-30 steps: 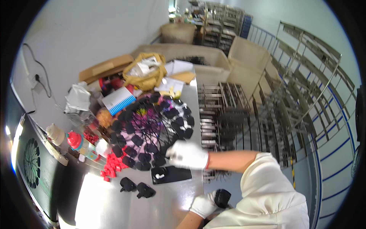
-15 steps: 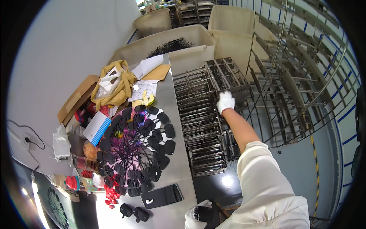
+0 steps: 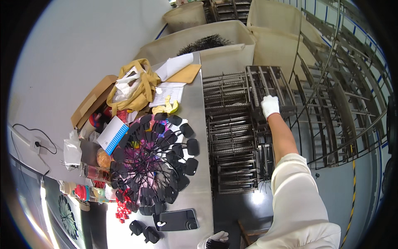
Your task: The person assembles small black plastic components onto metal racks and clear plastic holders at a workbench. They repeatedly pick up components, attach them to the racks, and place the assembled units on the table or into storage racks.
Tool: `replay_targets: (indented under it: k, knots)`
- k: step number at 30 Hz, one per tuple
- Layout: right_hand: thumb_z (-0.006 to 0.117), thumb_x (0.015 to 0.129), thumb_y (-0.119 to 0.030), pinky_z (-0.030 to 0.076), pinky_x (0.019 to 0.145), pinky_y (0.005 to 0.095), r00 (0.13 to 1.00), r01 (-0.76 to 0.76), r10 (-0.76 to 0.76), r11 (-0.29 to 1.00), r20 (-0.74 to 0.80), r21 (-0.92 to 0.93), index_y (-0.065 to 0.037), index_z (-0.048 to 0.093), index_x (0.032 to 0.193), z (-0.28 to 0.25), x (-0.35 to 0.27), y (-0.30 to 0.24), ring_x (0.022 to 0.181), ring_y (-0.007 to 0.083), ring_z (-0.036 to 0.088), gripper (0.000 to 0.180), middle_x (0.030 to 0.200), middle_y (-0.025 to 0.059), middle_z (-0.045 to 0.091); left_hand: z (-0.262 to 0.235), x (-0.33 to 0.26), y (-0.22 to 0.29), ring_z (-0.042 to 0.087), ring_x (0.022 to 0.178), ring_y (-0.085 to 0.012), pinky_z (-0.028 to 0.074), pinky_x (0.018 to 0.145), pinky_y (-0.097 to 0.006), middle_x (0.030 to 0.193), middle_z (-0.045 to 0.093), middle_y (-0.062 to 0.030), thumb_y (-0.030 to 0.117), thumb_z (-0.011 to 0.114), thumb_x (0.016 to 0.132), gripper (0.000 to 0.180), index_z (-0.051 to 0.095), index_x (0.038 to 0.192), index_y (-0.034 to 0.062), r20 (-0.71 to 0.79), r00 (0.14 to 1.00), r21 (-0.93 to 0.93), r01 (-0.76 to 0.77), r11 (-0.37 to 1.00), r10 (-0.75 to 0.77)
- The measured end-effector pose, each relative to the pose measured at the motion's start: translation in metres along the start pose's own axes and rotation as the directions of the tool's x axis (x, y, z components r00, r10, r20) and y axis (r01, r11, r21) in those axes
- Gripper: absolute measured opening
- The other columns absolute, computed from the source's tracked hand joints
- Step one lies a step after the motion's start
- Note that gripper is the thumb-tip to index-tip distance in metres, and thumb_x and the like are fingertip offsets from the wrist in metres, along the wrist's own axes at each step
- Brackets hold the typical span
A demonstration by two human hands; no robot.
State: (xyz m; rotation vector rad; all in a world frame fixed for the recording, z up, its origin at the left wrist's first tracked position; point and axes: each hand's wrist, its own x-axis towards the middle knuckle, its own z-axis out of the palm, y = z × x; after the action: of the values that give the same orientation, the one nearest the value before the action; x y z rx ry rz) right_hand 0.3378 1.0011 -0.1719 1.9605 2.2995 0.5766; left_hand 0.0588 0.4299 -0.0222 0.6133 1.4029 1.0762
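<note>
At slatted metal rack (image 3: 263,85), right fingers (image 3: 266,100), grip unclear; left fingers (image 3: 223,235) around black piece (image 3: 218,244)

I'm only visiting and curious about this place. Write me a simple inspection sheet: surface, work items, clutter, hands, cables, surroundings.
Surface: metal table, crowded on its far left, bare along much of its right edge.
Work items: fan of black pieces with thin stems on the table; metal racks to its right.
Clutter: phone with a white earbud on it, red pieces, yellow bag, papers.
Left hand: gloved, cut off by the lower edge, holding something black.
Right hand: gloved, at the racks; grip unclear.
Cables: black cable, plugged in at the wall.
Surroundings: beige bins; yellow-and-black floor strip.
</note>
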Motion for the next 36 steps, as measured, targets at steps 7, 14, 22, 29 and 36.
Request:
replay_targets:
  k: [7,14,22,29,36]
  knots:
    - [0.082,0.071,-0.021,0.055,0.083,0.0467,0.975,-0.020,0.107,0.916,-0.196,0.402,-0.008,0.072,0.084,-0.122,-0.022,0.026,0.097,0.0345,0.065,0.021,0.095,0.0135,0.065,-0.005,0.008,-0.021,0.073,0.098,-0.0219,0.058,0.085,-0.031,0.110,0.075,-0.0120,0.004,0.066,0.090,0.036,0.067,0.125,0.0007,0.009,0.954,0.258,-0.291,0.921,0.299]
    - [0.072,0.080,-0.018,0.047,0.097,0.0376,0.915,0.356,-0.064,0.591,-0.398,0.724,0.003,0.064,0.111,-0.332,-0.104,0.096,0.111,0.0277,0.060,0.039,0.115,0.0134,0.064,-0.013,0.040,-0.034,0.065,0.087,-0.0483,0.054,0.079,-0.052,0.093,0.069,-0.0230,0.012,0.063,0.086,0.027,0.064,0.112,0.0046,0.185,0.851,0.667,-0.476,0.573,0.491]
    - [0.085,0.079,-0.042,0.048,0.090,0.0287,0.761,0.342,-0.563,-0.078,-0.324,0.937,0.008,0.058,0.128,-0.542,-0.274,0.140,0.091,0.0150,0.064,0.075,0.104,0.0090,0.069,-0.054,-0.097,-0.043,0.072,0.088,-0.0314,0.059,0.076,-0.041,0.104,0.072,-0.0199,0.021,0.048,0.109,0.027,0.060,0.115,-0.0020,-0.297,0.926,-0.200,-0.299,0.933,0.233]
    - [0.085,0.074,-0.024,0.053,0.069,0.0363,-0.225,0.702,-0.827,-0.504,-0.515,0.503,-0.010,0.075,0.091,-0.638,-0.365,-0.034,0.077,0.0279,0.065,0.024,0.083,0.0083,0.064,-0.157,-0.314,-0.029,0.059,0.075,-0.0134,0.047,0.059,-0.023,0.097,0.064,-0.0121,0.022,0.068,0.101,0.026,0.063,0.112,-0.0009,-0.886,0.398,-0.195,-0.785,0.588,0.238]
    - [0.075,0.084,-0.024,0.053,0.069,0.0415,-0.673,0.526,-0.575,-0.814,-0.465,0.246,-0.004,0.061,0.086,-0.644,-0.464,-0.192,0.080,0.0329,0.065,0.024,0.089,0.0104,0.055,-0.171,-0.458,-0.097,0.070,0.076,-0.0230,0.058,0.063,-0.030,0.102,0.071,-0.0218,0.032,0.058,0.106,0.043,0.056,0.127,-0.0053,-0.968,-0.222,0.240,-0.662,0.710,0.120]
